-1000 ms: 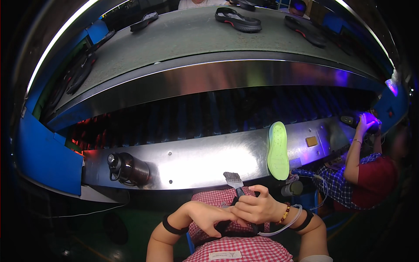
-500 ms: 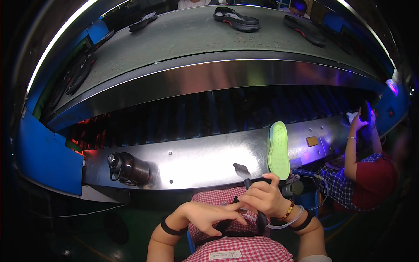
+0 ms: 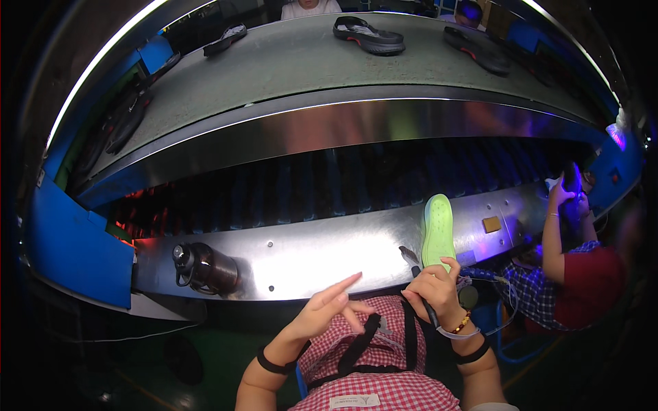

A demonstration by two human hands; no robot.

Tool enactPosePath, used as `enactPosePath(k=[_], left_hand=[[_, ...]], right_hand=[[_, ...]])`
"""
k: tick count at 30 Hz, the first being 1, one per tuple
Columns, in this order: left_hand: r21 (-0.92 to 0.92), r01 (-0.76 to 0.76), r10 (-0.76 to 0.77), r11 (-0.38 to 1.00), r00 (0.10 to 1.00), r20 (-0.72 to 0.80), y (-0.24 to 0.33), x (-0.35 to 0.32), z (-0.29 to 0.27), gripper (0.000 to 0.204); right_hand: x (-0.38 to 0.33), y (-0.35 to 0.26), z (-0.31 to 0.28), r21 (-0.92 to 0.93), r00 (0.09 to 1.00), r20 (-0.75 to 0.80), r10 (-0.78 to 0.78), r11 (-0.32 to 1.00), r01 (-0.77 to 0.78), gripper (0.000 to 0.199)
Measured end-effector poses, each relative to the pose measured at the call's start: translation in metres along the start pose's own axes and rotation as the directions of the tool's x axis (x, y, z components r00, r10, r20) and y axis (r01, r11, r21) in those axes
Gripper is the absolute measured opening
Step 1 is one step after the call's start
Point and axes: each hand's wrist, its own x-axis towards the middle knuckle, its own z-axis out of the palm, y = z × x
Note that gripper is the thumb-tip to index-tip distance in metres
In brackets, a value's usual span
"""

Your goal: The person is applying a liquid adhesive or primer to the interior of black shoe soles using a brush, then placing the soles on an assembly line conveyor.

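My right hand [image 3: 439,294] is closed round the dark handle of a flat brush [image 3: 410,262] with a metal collar and dark bristles. The brush head points away from me, low over the front edge of the steel shelf [image 3: 329,257]. Right beside that hand, a lime-green shoe sole [image 3: 439,226] lies lengthwise on the shelf; my fingers overlap its near end in view, and I cannot tell if they touch it. My left hand [image 3: 332,307] holds nothing. Its fingers are stretched out and apart above the checked apron [image 3: 391,342] on my lap.
A dark bottle [image 3: 209,268] stands on the shelf's left; a small yellowish block [image 3: 491,224] lies right of the sole. Behind runs a green conveyor belt [image 3: 288,65] carrying black shoe soles [image 3: 370,38]. At right, a co-worker [image 3: 589,281] holds a dark piece under violet light.
My right hand has moved right with the brush, closer to the green sole. My left hand has lifted away from the brush handle, its fingers now pointing toward the shelf.
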Motion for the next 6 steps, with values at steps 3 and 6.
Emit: enactPosePath(k=[3,6], left_hand=[[-0.164,-0.086,0.046,0.983,0.971,-0.235,-0.0074,0.0009,0.0099,0.065],[-0.424,-0.249,0.193,0.870,0.966,-0.171,-0.0110,0.0078,0.0094,0.085]], right_hand=[[-0.0055,0.0006,0.0060,0.023,0.999,-0.018,0.036,0.999,-0.035,0.014],[-0.0104,-0.0012,0.0118,0.036,0.996,-0.041,0.078,0.996,-0.077,0.020]])
